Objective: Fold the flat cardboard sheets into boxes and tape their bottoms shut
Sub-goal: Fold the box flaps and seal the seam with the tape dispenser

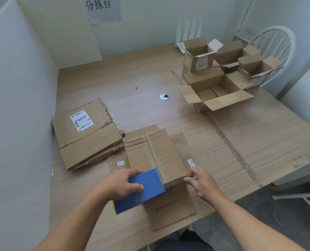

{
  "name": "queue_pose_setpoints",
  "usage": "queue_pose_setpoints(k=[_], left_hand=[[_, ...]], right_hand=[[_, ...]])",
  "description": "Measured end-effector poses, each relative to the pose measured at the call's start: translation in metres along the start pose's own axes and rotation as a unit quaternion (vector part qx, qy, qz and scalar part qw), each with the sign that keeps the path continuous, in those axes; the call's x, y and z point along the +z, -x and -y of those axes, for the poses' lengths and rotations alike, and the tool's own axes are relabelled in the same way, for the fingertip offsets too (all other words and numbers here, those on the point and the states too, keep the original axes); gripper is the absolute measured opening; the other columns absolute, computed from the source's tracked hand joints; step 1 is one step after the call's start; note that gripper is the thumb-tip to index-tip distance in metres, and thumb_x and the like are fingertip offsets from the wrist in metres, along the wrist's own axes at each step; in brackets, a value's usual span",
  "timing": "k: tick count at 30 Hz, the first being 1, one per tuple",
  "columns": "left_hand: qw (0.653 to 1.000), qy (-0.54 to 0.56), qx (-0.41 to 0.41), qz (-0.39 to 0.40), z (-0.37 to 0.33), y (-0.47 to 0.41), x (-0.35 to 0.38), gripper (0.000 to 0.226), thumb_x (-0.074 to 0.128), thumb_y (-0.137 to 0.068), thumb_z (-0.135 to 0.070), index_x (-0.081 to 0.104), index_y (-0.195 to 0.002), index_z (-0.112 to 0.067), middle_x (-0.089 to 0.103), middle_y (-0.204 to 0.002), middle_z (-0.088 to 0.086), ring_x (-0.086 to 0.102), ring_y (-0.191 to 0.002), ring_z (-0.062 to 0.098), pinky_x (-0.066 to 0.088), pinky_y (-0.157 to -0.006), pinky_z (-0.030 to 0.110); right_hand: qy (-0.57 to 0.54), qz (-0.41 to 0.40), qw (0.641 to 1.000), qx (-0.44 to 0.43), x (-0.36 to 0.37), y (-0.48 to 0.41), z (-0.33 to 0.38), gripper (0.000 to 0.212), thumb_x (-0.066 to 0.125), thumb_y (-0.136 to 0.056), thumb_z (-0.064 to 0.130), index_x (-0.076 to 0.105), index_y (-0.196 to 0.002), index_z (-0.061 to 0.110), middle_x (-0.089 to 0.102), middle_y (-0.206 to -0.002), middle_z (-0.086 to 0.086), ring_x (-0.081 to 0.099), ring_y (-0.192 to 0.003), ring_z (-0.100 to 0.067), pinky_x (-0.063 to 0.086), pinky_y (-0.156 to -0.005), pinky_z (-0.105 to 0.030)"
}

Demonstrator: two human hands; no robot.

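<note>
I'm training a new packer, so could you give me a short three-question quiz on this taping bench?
1. True or false: the left hand grips the blue tape dispenser.
2. The stack of flat sheets lies where from the box being taped? A) to its left B) to its right C) on top of it
3. Which hand touches that box's near right corner?
Key: 1 true; 2 A; 3 the right hand.

Left hand [121,185] gripped blue dispenser [147,186] against box [161,156] near end; right hand [203,183] touched its corner. Flat sheets [89,134] lay left.
</note>
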State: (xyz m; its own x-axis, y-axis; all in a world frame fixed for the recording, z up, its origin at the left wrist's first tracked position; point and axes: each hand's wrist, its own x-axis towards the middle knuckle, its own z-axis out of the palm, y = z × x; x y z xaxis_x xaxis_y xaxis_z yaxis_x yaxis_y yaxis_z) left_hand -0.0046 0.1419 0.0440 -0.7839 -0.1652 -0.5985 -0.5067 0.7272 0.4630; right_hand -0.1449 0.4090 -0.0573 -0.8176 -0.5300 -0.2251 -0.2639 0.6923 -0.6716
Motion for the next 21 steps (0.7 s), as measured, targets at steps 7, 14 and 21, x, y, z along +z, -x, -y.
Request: queue_pose_setpoints(k=[7, 14, 21], left_hand=[[1.0, 0.001, -0.005, -0.009, -0.001, 0.0, 0.001, 0.049, 0.063, -0.086, -0.048, 0.05, -0.134, -0.05, 0.06, -0.123, -0.013, 0.058, -0.105, 0.011, 0.049, -0.09, 0.033], [1.0, 0.013, -0.006, -0.005, 0.003, -0.002, 0.002, 0.052, 0.061, -0.081, -0.052, 0.051, -0.132, -0.051, 0.062, -0.12, -0.016, 0.059, -0.103, 0.009, 0.049, -0.087, 0.032], [1.0, 0.009, -0.004, -0.004, 0.003, -0.003, 0.001, 0.046, 0.063, -0.088, -0.047, 0.051, -0.132, -0.051, 0.061, -0.121, -0.016, 0.058, -0.104, 0.008, 0.046, -0.083, 0.028]], right_hand=[[0.042, -0.071, 0.997, -0.002, 0.018, 0.006, 0.004, 0.043, 0.068, -0.09, 0.025, 0.032, -0.067, 0.033, 0.041, -0.08, 0.011, 0.043, -0.082, -0.019, 0.04, -0.07, -0.037], [0.002, -0.131, 0.988, 0.077, 0.039, 0.016, 0.018, 0.023, 0.056, -0.097, 0.023, 0.044, -0.078, 0.018, 0.046, -0.088, 0.005, 0.044, -0.087, -0.018, 0.046, -0.078, -0.042], [0.19, -0.005, 0.981, -0.022, 0.005, 0.006, 0.015, 0.046, 0.059, -0.088, 0.058, 0.047, -0.118, 0.026, 0.034, -0.134, 0.003, 0.037, -0.126, -0.021, 0.039, -0.1, -0.043]])
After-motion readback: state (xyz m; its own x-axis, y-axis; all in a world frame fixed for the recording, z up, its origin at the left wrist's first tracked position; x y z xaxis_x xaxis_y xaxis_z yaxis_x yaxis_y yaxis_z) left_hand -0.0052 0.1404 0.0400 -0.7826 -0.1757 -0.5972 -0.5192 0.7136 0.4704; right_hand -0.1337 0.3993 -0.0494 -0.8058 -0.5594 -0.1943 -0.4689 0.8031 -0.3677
